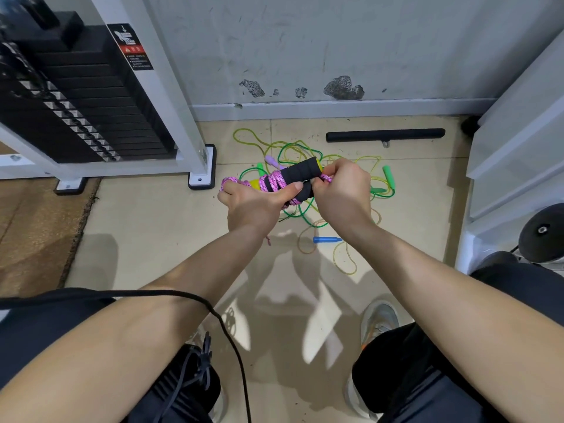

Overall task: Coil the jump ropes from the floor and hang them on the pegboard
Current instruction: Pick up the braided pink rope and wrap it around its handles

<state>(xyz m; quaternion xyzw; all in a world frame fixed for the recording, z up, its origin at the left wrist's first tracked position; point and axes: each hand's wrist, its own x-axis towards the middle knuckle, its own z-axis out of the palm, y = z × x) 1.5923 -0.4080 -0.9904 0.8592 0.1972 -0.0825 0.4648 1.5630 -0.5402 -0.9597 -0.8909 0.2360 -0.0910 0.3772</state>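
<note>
The left hand (248, 206) was closed around the bundle. Its fingers curled round the pink rope (274, 182) and its thumb lay flat along the black handles (300, 174). The right hand (341, 190) was closed too. Its fingertips pinched a short bit of pink rope that poked out at the right end of the handles.

The handles lay sideways between the two hands, with the right end tipped a little away from the person. So the left hand had the left end and the right hand had the right end, and both hands were touching the bundle. The pink rope was wound round the handles in a few loops near the left side. The loose bit was by the right hand, so I think that hand had to do the next tuck or pull, along the handles, while the left hand kept the bundle steady.

The bundle was held up in the air, above the floor (152, 224). Right under it, other ropes lay in a messy pile: a green rope (305, 152) and a yellow rope (345, 261), mixed up together. A blue handle (326, 239) lay nearer the person and a green handle (388, 177) lay off to the right. These were not coiled yet. No pegboard could be seen.
</note>
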